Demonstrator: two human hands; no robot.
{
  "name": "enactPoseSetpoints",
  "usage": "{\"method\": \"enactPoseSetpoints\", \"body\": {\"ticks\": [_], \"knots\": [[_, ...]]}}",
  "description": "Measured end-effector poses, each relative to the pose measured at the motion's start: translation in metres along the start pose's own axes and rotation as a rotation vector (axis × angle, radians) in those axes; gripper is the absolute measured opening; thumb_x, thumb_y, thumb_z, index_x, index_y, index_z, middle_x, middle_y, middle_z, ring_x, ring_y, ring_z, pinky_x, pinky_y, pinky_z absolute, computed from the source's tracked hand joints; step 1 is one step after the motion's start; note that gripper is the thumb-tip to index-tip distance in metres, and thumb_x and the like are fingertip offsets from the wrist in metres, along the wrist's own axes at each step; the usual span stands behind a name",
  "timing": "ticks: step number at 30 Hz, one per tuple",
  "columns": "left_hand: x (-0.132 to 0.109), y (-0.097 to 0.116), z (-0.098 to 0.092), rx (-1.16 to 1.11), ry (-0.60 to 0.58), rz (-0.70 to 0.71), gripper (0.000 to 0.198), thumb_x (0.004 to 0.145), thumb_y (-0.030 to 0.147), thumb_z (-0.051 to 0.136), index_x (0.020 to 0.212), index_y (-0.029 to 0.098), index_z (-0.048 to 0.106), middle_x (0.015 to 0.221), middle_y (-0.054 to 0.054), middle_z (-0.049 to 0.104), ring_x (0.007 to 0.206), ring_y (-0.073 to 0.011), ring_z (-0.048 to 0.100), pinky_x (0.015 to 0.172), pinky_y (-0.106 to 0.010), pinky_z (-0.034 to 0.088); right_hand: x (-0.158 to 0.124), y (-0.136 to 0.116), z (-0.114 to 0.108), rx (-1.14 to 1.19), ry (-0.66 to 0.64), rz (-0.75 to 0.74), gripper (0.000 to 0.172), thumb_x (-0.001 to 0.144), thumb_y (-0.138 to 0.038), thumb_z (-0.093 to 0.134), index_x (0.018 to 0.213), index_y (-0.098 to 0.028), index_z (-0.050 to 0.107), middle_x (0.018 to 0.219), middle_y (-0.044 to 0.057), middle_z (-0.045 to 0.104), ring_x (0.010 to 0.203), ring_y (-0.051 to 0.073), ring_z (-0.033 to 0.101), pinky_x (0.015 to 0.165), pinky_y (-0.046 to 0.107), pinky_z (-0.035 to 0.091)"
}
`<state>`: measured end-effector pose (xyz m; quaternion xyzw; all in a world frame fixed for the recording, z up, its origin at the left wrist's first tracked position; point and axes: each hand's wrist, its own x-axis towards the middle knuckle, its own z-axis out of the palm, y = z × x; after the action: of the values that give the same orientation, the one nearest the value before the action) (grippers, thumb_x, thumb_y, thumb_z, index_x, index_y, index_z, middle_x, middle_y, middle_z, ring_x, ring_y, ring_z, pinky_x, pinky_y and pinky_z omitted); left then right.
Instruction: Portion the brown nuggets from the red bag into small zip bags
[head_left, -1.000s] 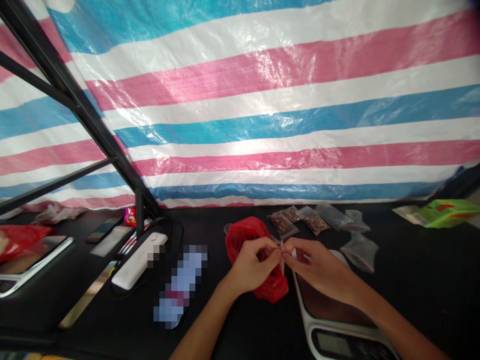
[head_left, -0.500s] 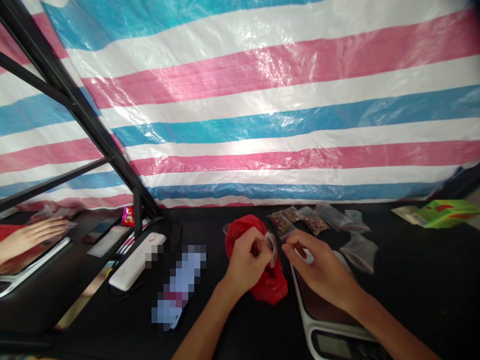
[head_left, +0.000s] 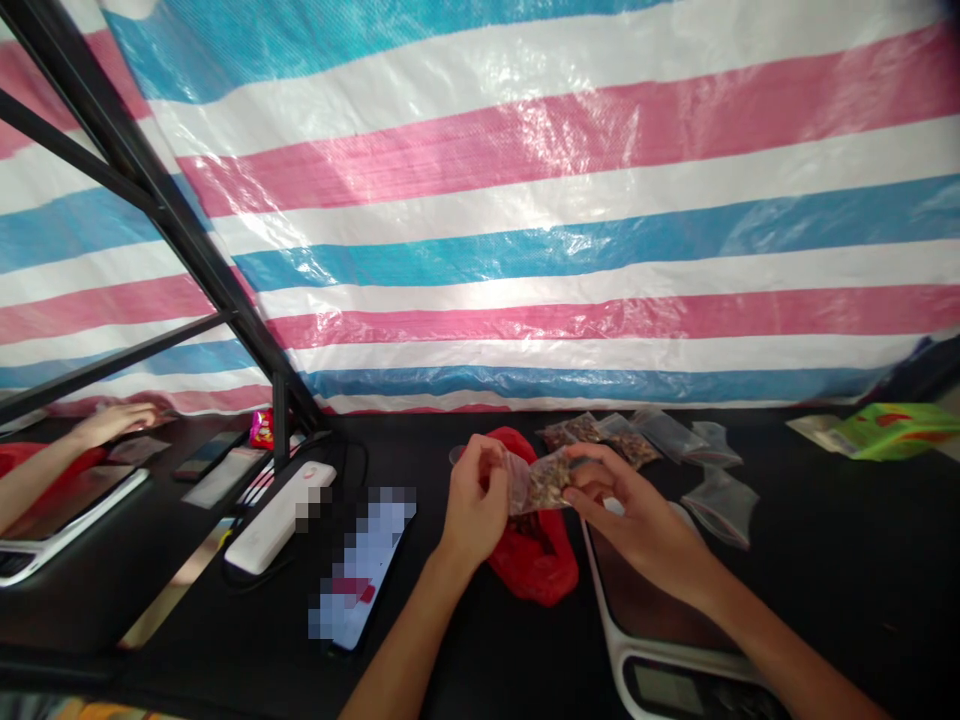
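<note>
Head view: fingers of left hand (head_left: 474, 510) and right hand (head_left: 641, 525) pinch opposite ends of clear bag (head_left: 518, 488), over red bag (head_left: 546, 577), short of far edge of desk (head_left: 840, 570). Cannot tell if sealed; if open, tilting might spill brown bits (head_left: 550, 482).

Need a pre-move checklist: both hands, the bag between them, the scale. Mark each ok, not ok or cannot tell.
1. Left hand pinching one end of the small clear plastic bag of brown bits: ok.
2. Right hand holding the other end: ok.
3. Small bag's closure sealed: cannot tell, fingers hide that end.
4. Flat white-rimmed scale with dark plate unobstructed in view: not ok, right hand and forearm cover part.
5. Scale's grey display readable: not ok, no legible digits.
</note>
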<state>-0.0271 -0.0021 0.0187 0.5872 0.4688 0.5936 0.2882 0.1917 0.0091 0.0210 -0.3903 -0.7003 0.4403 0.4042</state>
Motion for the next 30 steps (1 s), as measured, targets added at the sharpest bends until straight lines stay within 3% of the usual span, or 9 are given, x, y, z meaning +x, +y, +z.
{"method": "enactPoseSetpoints", "body": {"ticks": [2,5,8,12,18,30], "knots": [[-0.001,0.001,-0.005,0.210,-0.007,0.134,0.033,0.077,0.002,0.051,0.102,0.022,0.057,0.097,-0.003,0.061,0.090,-0.0190,0.059,0.083,-0.033,0.049,0.000,0.004,-0.001,-0.069,0.050,-0.009,0.040,0.097,-0.043,0.066,0.131,-0.027,0.054,0.091,0.001,0.075,0.083,0.021,0.072,0.072,0.032,0.054],[-0.002,0.006,-0.009,0.351,-0.212,0.305,0.044,0.076,0.002,0.056,0.114,0.023,0.057,0.113,-0.006,0.063,0.109,-0.0238,0.060,0.100,-0.040,0.049,0.000,0.005,-0.003,-0.241,0.147,-0.038,0.029,0.095,-0.041,0.068,0.118,-0.026,0.058,0.086,0.000,0.073,0.076,0.020,0.070,0.069,0.032,0.053],[-0.005,0.009,-0.004,0.430,-0.364,0.307,0.052,0.083,0.014,0.068,0.132,0.025,0.054,0.130,-0.010,0.063,0.123,-0.0283,0.058,0.110,-0.046,0.047,-0.002,0.001,-0.004,-0.372,0.202,-0.106,0.019,0.095,-0.040,0.068,0.106,-0.026,0.060,0.085,-0.001,0.071,0.073,0.019,0.068,0.070,0.031,0.052],[-0.008,0.003,0.003,0.508,-0.416,0.252,0.080,0.079,0.029,0.084,0.149,0.026,0.045,0.145,-0.011,0.057,0.133,-0.0326,0.054,0.117,-0.052,0.044,-0.004,-0.008,-0.004,-0.425,0.143,-0.168,0.013,0.098,-0.038,0.065,0.093,-0.026,0.063,0.082,-0.002,0.068,0.073,0.018,0.065,0.071,0.028,0.051],[-0.006,-0.001,-0.002,0.536,-0.414,0.232,0.053,0.092,0.028,0.071,0.142,0.023,0.053,0.133,-0.011,0.066,0.124,-0.0304,0.060,0.111,-0.050,0.048,-0.005,-0.014,-0.001,-0.399,0.051,-0.222,0.010,0.101,-0.035,0.062,0.101,-0.027,0.067,0.090,0.000,0.073,0.082,0.019,0.069,0.080,0.030,0.056],[-0.007,0.002,-0.002,0.508,-0.468,0.230,0.061,0.089,0.018,0.066,0.149,0.023,0.050,0.140,-0.011,0.067,0.127,-0.0284,0.064,0.114,-0.047,0.047,-0.009,-0.003,-0.006,-0.539,0.146,-0.398,0.010,0.103,-0.029,0.062,0.110,-0.029,0.069,0.101,0.000,0.078,0.089,0.021,0.074,0.086,0.034,0.057]]}}
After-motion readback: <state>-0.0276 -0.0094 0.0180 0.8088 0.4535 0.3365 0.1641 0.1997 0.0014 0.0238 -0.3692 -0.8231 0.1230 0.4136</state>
